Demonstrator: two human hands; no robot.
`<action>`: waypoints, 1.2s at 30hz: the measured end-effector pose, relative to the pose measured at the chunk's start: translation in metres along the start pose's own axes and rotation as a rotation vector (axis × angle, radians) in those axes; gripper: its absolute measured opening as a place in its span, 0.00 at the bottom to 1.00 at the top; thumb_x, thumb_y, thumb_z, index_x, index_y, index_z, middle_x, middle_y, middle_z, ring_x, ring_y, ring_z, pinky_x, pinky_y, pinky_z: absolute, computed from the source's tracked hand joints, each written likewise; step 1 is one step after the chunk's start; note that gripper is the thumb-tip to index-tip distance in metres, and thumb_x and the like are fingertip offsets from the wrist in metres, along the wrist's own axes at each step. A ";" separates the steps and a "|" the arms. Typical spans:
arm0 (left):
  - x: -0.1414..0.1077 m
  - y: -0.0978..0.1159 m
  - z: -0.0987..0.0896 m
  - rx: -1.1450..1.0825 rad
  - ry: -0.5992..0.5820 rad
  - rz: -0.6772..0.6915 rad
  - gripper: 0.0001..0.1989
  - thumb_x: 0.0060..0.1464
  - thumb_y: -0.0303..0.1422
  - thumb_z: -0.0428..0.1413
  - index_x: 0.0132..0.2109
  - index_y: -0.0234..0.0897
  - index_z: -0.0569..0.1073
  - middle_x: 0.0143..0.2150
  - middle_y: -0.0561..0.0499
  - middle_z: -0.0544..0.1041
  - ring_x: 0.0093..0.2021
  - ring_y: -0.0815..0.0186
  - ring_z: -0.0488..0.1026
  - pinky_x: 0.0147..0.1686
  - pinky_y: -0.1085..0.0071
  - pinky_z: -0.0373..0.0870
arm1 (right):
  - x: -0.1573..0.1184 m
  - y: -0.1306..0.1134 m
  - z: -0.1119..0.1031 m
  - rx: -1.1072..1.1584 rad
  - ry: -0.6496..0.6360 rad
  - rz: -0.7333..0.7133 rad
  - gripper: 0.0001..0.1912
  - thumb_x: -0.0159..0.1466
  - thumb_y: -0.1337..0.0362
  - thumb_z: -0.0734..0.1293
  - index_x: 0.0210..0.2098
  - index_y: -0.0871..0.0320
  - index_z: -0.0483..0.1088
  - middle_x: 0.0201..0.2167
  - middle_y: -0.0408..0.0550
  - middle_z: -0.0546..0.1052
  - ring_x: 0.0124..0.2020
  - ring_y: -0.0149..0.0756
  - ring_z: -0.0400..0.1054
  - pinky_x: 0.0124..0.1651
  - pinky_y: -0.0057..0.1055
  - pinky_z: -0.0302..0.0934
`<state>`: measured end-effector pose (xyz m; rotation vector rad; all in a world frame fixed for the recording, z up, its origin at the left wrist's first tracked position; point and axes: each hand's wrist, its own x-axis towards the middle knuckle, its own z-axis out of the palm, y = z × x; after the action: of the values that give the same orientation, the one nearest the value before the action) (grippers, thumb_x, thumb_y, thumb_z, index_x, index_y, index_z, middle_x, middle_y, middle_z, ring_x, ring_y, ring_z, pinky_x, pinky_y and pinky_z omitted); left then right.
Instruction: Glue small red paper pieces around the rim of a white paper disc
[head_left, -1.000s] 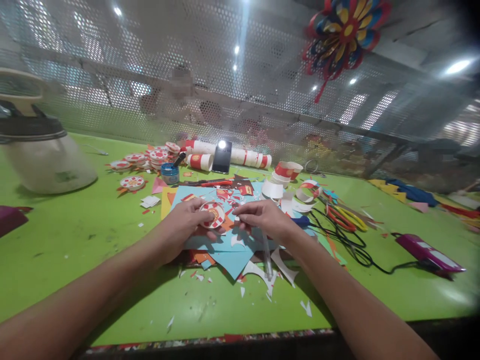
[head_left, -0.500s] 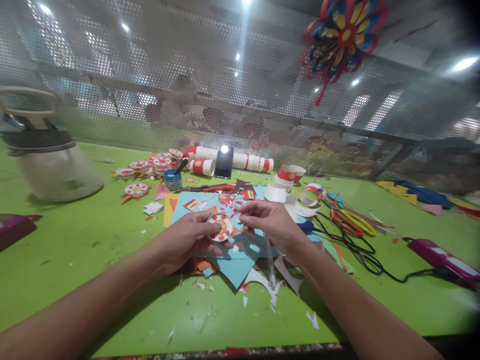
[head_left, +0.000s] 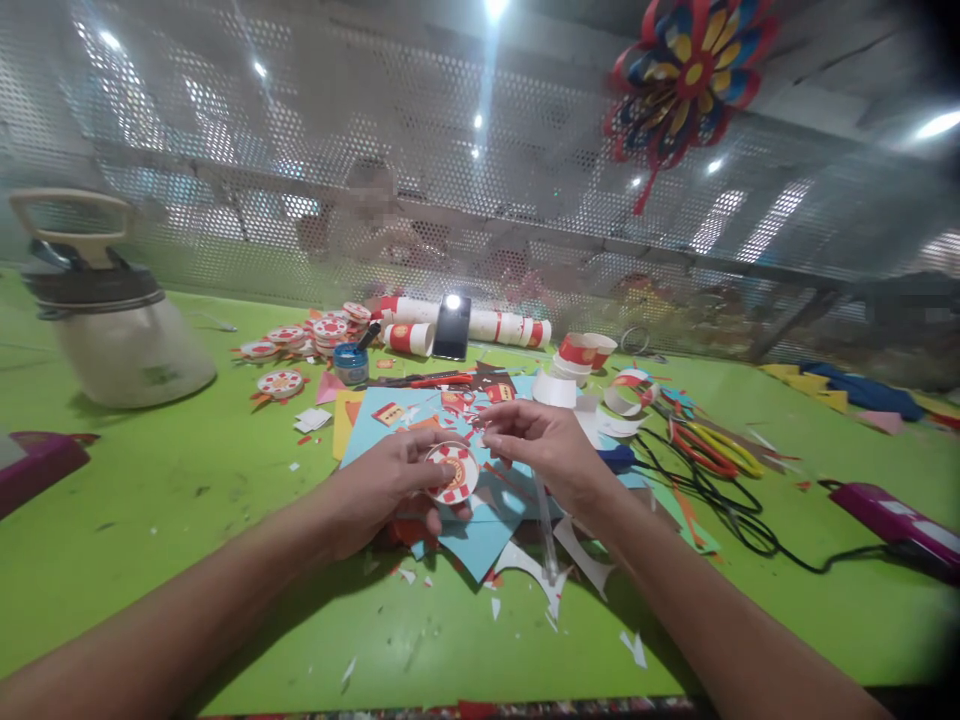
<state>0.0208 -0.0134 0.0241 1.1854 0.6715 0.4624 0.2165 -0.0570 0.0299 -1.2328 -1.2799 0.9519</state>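
My left hand [head_left: 375, 490] grips a round red-and-white paper disc [head_left: 465, 478] by its left side, thumb across its printed face and fingers beneath. Just right of the disc, my right hand [head_left: 551, 448] has thumb and fingers pinched together; whatever lies between the fingertips is too small to make out. Both hands hover over light blue paper sheets [head_left: 480, 545] strewn with red and white scraps. Below my right hand a clear rod [head_left: 549, 540] points toward me. By its wrist lies a blue-handled tool [head_left: 619, 458], partly hidden.
Finished-looking discs [head_left: 330, 328] are piled at the back left near a blue jar [head_left: 350, 363]. A phone [head_left: 451, 335] leans against stacked paper cups [head_left: 491, 325]. Scissors [head_left: 712, 447] and black cords [head_left: 739, 510] lie right. A large sprayer bottle [head_left: 127, 330] stands left.
My left hand has tilted the disc slightly and shifted it a little to the right, nearer my right fingertips. The whole view has moved slightly; the right hand keeps its pinch.
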 end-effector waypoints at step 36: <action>-0.001 -0.002 0.007 0.225 0.032 -0.038 0.10 0.59 0.41 0.53 0.37 0.39 0.64 0.20 0.51 0.76 0.12 0.75 0.62 0.11 0.82 0.50 | 0.005 -0.003 -0.012 -0.222 0.062 -0.046 0.10 0.55 0.60 0.70 0.34 0.60 0.76 0.23 0.43 0.74 0.23 0.30 0.66 0.28 0.31 0.63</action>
<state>0.0249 -0.0190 0.0237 1.3771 0.7872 0.3814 0.2283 -0.0544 0.0347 -1.3859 -1.3865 0.7476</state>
